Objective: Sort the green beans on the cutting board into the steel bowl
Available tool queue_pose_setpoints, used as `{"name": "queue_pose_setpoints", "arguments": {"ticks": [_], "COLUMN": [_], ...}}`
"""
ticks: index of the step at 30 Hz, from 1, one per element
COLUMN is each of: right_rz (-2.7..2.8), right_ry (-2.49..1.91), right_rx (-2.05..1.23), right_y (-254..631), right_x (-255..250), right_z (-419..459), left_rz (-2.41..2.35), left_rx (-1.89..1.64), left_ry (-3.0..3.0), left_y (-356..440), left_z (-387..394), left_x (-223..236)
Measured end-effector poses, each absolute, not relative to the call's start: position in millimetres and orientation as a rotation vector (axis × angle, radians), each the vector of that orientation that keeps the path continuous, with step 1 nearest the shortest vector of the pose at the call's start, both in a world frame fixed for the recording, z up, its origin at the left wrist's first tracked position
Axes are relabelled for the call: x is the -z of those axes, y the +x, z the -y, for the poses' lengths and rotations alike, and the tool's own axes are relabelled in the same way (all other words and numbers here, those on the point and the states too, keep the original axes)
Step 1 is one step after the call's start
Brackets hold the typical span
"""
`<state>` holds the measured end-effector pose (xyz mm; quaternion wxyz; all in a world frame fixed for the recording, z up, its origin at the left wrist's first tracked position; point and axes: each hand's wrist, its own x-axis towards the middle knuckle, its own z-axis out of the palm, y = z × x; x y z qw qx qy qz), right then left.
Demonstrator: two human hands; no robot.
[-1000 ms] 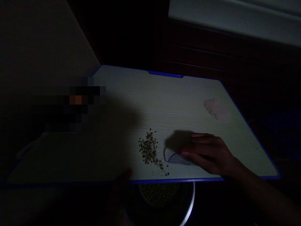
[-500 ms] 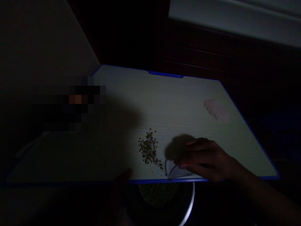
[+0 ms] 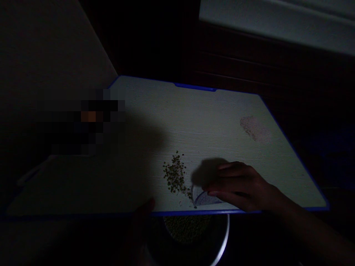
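On a white board with a blue rim point(image 3: 194, 114) lies a small scattered heap of greenish beans or seeds point(image 3: 175, 175). My right hand point(image 3: 244, 186) pinches a thin, clear curved piece, perhaps a plastic lid or scraper point(image 3: 206, 197), flat on the board just right of the heap. The piece is partly under my fingers. At the board's near edge, left of centre, my left hand point(image 3: 140, 221) grips the rim with its thumb on top; its other fingers are lost in the dark. Below that edge stands a round metal bowl point(image 3: 225, 240) with many greenish seeds inside.
A pale, pinkish patch of fine bits point(image 3: 254, 129) lies at the board's right side. A blurred-out area covers the board's left edge. Behind stand dark wooden panels and a pale ledge point(image 3: 271, 24). The scene is very dim.
My right hand has slid the clear piece slightly left and away from the near edge, closer to the seed heap. My left hand and the board have stayed in place.
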<state>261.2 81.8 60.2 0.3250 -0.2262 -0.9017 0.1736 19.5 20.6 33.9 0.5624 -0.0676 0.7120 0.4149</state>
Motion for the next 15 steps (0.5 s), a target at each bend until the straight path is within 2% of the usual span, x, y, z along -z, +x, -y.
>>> {"name": "queue_pose_setpoints", "arguments": {"ticks": [10,15], "right_rz": [2.37,2.368], "right_ry": [-0.598,-0.582], "right_rx": [-0.514,-0.522], "right_y": [261.5,261.5], "right_x": [-59.7,-61.0], "right_z": [-79.3,-79.7], "left_rz": [-1.732,-1.626], "left_rx": [-0.956,-0.929], "left_ry": [0.043,-0.095], "left_y": [14.2,12.5], "left_z": [-17.0,-17.2], "left_x": [-22.5,-22.9]}}
